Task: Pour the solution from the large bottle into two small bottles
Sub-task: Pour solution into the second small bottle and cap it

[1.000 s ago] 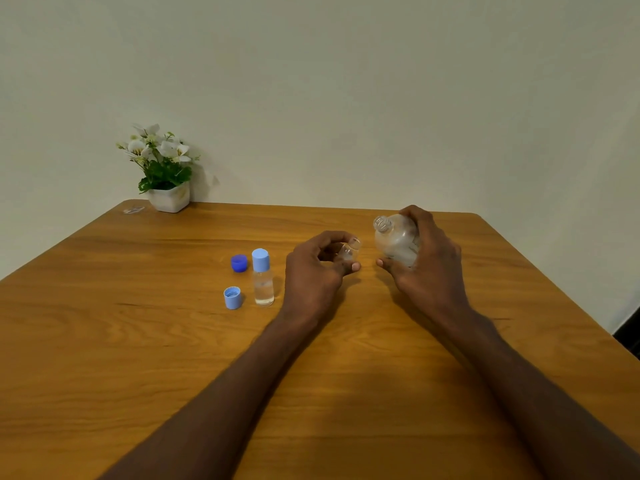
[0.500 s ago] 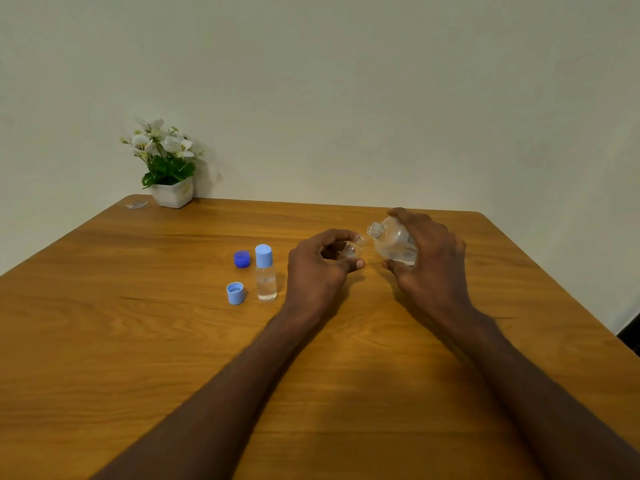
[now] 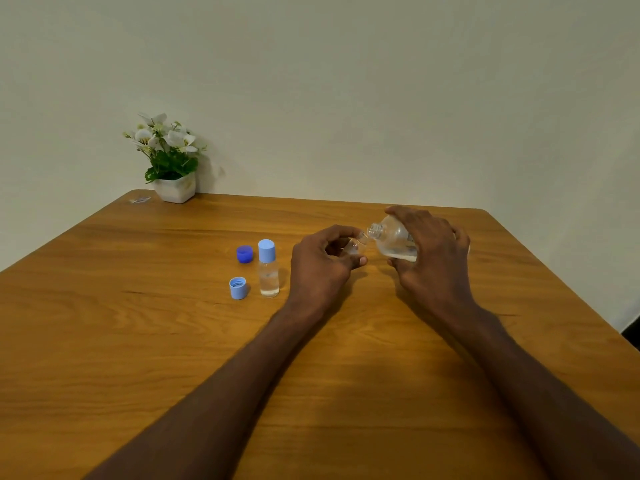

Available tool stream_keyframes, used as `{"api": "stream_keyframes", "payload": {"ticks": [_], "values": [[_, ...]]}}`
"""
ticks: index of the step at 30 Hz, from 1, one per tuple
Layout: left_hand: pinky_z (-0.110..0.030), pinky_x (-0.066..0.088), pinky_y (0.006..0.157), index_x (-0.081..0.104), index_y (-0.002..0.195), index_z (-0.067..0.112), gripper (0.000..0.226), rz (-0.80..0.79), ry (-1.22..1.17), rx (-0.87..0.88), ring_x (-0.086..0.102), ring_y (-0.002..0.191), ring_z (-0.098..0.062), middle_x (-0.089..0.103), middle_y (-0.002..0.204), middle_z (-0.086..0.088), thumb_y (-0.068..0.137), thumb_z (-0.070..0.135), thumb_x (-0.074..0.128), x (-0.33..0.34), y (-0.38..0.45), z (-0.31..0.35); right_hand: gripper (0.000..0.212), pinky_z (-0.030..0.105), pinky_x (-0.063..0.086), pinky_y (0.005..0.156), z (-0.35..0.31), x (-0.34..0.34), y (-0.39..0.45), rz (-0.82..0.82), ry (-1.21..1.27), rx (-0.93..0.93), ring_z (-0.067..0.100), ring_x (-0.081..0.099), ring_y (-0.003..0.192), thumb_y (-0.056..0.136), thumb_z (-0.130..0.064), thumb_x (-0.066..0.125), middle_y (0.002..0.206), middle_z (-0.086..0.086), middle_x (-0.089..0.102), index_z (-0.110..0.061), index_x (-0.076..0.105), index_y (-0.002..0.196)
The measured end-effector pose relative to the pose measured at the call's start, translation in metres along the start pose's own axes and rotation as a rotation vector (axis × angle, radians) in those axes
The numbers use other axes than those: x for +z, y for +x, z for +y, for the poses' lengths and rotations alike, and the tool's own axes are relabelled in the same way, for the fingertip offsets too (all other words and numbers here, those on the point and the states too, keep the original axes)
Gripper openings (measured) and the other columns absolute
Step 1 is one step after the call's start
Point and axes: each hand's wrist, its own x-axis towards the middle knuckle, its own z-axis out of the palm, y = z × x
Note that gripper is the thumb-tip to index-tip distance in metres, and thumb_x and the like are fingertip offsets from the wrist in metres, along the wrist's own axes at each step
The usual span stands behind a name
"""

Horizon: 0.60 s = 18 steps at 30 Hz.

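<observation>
Tilting toward the left, the large clear bottle (image 3: 393, 239) lies almost on its side in the right hand (image 3: 433, 261), whose fingers wrap over its top and far side, with the thumb beneath. Its open threaded neck points at the mouth of a small clear bottle (image 3: 355, 244), and the two openings sit just beside each other; whether they touch, or whether any liquid is passing, cannot be made out. A little clear liquid pools along the lower side of the large bottle. The bottle's base is hidden behind the palm.

The left hand (image 3: 322, 265) curls around the small bottle, pinching it between thumb and fingers, so only its shoulder and neck show; how full it is cannot be told.

Left of that hand, near the middle of the wooden table (image 3: 138, 341), a second small bottle (image 3: 268, 271) stands upright, closed with a light blue cap and holding clear liquid. Just beside it, a loose light blue cap (image 3: 238, 288) rests open side up, and a darker blue cap (image 3: 245, 254) sits behind that.

At the far left corner of the table stands a white pot of white flowers (image 3: 171, 161), with a small clear scrap (image 3: 139, 200) next to it, too blurred to identify.

Both forearms are cut off by the bottom edge.
</observation>
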Motion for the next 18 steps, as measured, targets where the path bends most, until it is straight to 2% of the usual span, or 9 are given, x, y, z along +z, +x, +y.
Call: {"api": "stream_keyframes", "payload": {"ticks": [3, 12, 18], "values": [[-0.004, 0.051, 0.075, 0.074, 0.122, 0.026, 0.046, 0.001, 0.015, -0.003, 0.067, 0.099, 0.002, 0.076, 0.112, 0.008, 0.08, 0.016, 0.088, 0.0005, 0.0004, -0.0005, 0.089, 0.044, 0.021, 0.116, -0.0002, -0.0002, 0.0001, 0.007, -0.016, -0.014, 0.023, 0.048, 0.139, 0.075, -0.013, 0.089, 0.149, -0.004, 0.056, -0.033, 0.047, 0.151], [-0.008, 0.051, 0.075, 0.075, 0.119, 0.03, 0.045, 0.007, 0.021, -0.012, 0.066, 0.098, 0.003, 0.074, 0.107, 0.013, 0.079, 0.017, 0.089, 0.0019, 0.0006, -0.0025, 0.088, 0.056, 0.025, 0.118, -0.001, -0.0024, 0.0004, -0.007, -0.054, -0.03, 0.021, 0.046, 0.141, 0.075, -0.009, 0.086, 0.15, -0.005, 0.055, -0.033, 0.049, 0.151], [-0.01, 0.053, 0.077, 0.075, 0.117, 0.029, 0.043, 0.017, 0.021, -0.001, 0.066, 0.096, 0.003, 0.074, 0.104, 0.014, 0.078, 0.017, 0.089, 0.0014, -0.0006, -0.0026, 0.088, 0.056, 0.024, 0.118, -0.0025, -0.0032, 0.0006, -0.014, -0.068, -0.028, 0.02, 0.046, 0.142, 0.074, -0.007, 0.085, 0.151, -0.007, 0.055, -0.034, 0.049, 0.15]]}}
